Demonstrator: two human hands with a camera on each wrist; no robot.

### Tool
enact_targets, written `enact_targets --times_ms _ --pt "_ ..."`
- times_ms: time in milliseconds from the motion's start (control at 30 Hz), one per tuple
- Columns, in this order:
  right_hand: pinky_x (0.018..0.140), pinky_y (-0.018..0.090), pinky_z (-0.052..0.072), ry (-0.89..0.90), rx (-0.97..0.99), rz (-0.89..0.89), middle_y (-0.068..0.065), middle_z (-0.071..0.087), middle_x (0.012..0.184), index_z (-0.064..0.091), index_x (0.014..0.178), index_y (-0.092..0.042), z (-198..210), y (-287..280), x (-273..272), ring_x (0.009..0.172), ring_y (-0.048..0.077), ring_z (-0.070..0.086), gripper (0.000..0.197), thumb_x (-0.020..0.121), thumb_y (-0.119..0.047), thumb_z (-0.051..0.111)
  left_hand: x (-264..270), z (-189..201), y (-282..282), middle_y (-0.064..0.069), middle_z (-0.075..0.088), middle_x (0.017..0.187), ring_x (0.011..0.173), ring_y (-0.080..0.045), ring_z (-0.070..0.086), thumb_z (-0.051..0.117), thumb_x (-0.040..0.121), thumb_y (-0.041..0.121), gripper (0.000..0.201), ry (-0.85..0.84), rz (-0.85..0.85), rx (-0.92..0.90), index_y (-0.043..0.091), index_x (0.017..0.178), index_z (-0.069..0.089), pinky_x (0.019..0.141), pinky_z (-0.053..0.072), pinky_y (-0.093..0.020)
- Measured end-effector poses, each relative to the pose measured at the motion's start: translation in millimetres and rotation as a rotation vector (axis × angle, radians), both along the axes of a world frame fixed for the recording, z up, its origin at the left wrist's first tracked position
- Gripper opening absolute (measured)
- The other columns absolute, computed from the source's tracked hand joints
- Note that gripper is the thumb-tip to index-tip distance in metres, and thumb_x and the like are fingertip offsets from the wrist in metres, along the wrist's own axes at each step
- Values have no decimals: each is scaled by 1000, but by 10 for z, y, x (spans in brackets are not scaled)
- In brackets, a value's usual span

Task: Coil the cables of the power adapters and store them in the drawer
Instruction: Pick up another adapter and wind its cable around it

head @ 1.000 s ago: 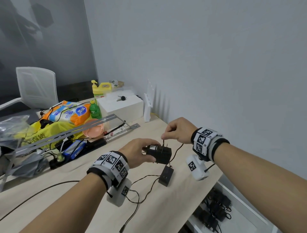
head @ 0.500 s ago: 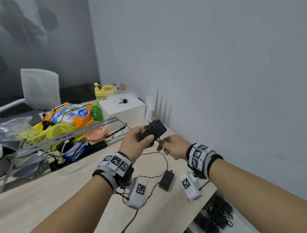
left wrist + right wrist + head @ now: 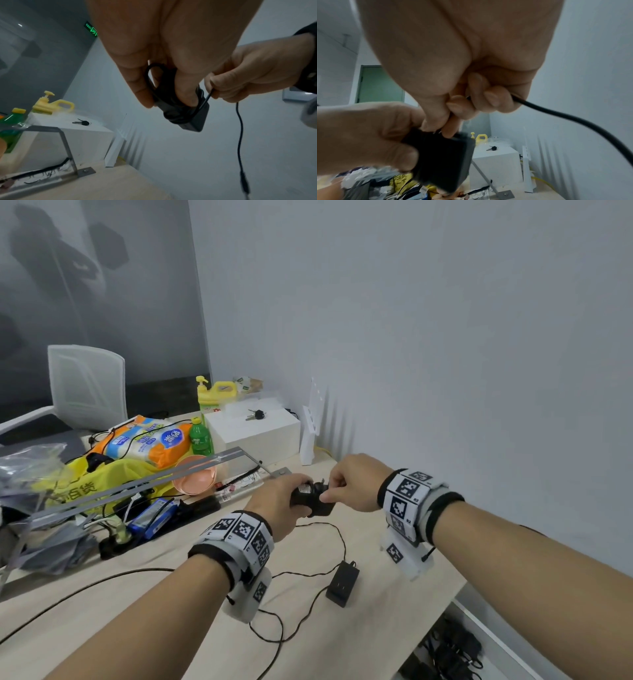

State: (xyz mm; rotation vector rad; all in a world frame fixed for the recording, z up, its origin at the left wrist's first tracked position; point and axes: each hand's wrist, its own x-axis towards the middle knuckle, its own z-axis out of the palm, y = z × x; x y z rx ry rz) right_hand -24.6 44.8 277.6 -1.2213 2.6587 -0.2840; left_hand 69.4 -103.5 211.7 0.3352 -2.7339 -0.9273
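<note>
My left hand grips a black power adapter above the desk, with loops of its cable around the body. My right hand pinches the thin black cable right beside the adapter; the free end hangs down with its plug. A second black adapter lies on the wooden desk below my hands, its cable trailing loose. At the lower right the open white drawer holds several coiled adapters.
Behind my hands stand a white box with keys, a white router, a green bottle, a yellow jug and a pink bowl. A metal bar, bags and a power strip crowd the left. A long cable crosses the desk.
Both hands have come down and toward the right with the adapter. My right hand has risen from below the adapter to pinch the cable at its side.
</note>
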Motion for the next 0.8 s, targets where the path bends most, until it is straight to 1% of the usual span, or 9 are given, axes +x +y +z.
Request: enact_targets --times_ms 67,167,267,367,467,533,633,700,800 --pt "68 34 52 -45 -48 -4 -1 66 70 72 77 -15 26 23 -74 69 17 61 30 82 -45 71 9 15 -12 8 63 107 93 -12 54 69 84 16 43 -39 -62 -30 33 122 57 76 37 -22" --pt "60 25 46 -112 -152 -18 -8 61 65 72 75 -14 -9 51 -153 62 9 54 27 78 -40 77 29 -4 -88 11 63 103 96 -11 57 71 80 17 42 -87 -124 32 37 115 58 79 42 -24" --pt "56 17 40 -173 -272 -39 -10 58 63 70 74 -13 -67 82 -210 57 4 51 24 77 -35 80 67 -15 -135 12 62 103 97 -10 57 73 79 21 45 -157 -153 8 39 117 57 83 44 -27" --pt "54 15 40 -191 -253 15 -10 58 63 67 72 -16 -91 72 -218 54 2 50 22 77 -34 79 71 0 -126 11 62 105 97 -10 57 71 81 22 45 -223 -189 -40 38 120 57 86 46 -30" --pt "57 17 42 -199 -268 30 -10 59 64 67 71 -18 -130 52 -263 56 3 51 21 78 -34 79 82 48 -113 11 63 102 92 -6 57 72 81 19 44 -209 -252 8 35 120 58 79 43 -20" --pt "59 19 42 -237 -315 13 -10 59 65 67 71 -19 -189 67 -304 58 3 51 19 80 -33 77 108 55 -119 11 65 101 88 -2 60 73 81 15 44 -135 -317 129 34 117 59 76 44 -13" --pt "56 22 41 -430 -437 -74 -1 56 66 65 71 -19 -316 78 -322 55 8 46 20 88 -29 69 132 45 -98 2 67 98 83 -2 64 71 81 -2 43 -22 -360 466 22 115 62 73 50 -16" --pt "52 25 38 -599 -563 -141 5 50 62 63 73 -14 -408 53 -276 52 13 41 24 94 -25 62 121 8 -59 -3 66 98 82 -3 65 66 82 -9 42 55 -313 633 15 117 61 71 52 -18" --pt "48 25 32 -732 -631 -222 5 43 58 60 84 -5 -483 15 -145 49 14 34 20 97 -11 46 90 -85 12 -7 67 97 86 -17 65 67 81 -6 39 163 -203 910 16 114 64 78 54 -30"
